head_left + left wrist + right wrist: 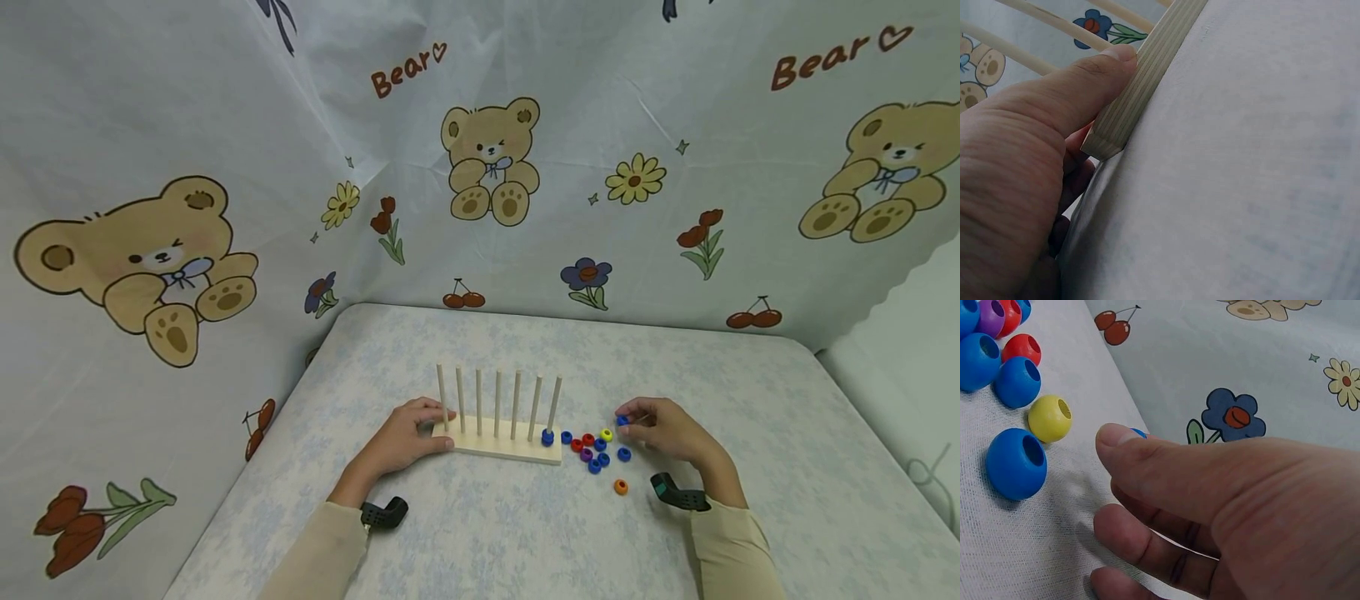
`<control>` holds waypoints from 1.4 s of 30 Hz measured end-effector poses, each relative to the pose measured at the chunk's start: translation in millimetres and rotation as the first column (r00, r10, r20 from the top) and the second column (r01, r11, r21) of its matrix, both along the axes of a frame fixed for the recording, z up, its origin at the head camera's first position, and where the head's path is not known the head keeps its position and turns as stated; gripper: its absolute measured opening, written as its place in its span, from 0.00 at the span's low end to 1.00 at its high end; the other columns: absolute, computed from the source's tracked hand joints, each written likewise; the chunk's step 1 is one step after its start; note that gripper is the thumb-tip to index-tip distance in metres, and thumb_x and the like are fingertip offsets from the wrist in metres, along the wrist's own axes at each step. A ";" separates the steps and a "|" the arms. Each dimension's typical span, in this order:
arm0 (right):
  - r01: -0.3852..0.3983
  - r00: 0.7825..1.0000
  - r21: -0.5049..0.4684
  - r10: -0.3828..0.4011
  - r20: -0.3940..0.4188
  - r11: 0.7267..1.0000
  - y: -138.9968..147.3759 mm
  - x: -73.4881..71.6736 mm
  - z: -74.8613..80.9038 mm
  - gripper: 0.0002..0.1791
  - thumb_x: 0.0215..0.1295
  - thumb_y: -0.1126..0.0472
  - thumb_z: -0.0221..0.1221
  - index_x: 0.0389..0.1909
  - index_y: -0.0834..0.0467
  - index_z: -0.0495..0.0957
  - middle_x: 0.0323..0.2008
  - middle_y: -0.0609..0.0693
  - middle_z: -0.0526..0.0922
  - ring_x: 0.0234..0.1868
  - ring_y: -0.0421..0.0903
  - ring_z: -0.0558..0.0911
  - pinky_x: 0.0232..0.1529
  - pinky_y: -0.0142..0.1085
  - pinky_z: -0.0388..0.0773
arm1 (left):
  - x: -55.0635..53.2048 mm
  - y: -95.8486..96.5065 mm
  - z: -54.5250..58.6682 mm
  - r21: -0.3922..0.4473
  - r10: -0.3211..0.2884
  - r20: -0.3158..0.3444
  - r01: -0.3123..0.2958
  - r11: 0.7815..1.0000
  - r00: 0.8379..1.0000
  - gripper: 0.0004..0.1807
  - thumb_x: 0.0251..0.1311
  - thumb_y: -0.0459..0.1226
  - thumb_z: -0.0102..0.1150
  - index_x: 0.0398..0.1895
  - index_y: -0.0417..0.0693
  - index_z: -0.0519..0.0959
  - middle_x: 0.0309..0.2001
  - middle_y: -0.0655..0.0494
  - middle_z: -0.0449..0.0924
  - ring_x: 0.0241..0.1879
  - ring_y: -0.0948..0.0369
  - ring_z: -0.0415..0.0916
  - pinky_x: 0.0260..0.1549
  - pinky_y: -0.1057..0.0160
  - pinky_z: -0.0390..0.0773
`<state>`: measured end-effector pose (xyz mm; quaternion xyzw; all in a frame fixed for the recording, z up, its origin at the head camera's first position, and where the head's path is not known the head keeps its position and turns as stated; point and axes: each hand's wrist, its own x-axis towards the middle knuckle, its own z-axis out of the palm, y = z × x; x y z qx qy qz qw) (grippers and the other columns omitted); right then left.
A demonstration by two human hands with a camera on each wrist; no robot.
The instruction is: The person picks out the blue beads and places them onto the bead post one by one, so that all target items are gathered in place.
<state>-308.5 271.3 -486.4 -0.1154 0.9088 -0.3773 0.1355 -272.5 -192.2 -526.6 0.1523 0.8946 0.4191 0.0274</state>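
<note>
A wooden peg board (487, 443) with a row of several upright pegs stands on the table. My left hand (408, 433) grips its left end, thumb at the front edge (1138, 87) and the other fingers partly hidden behind. Blue beads (547, 437) sit low on the rightmost peg. To the right of the loose beads, my right hand (666, 429) pinches a blue bead (622, 421) between thumb and fingers. In the right wrist view the thumb covers most of that bead (1139, 432), leaving a small blue sliver visible.
Between the board and my right hand lie loose beads: several blue, two red (588, 439), one purple (587, 455) and one yellow (1050, 419). An orange bead (621, 487) rests nearer the front. Behind the table (450, 533) hangs a bear-print cloth (525, 258).
</note>
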 end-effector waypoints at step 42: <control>0.092 0.939 -0.037 -0.099 -0.330 0.995 -17.2 12.0 40.9 0.19 0.67 0.50 0.65 0.55 0.53 0.81 0.48 0.53 0.84 0.47 0.52 0.82 0.38 0.37 0.79 | 0.6 0.4 -7.0 -0.014 -0.003 -0.012 0.002 1.000 1.000 0.24 0.51 0.62 0.71 0.53 0.80 0.80 0.56 0.74 0.75 0.63 0.59 0.71 0.62 0.45 0.72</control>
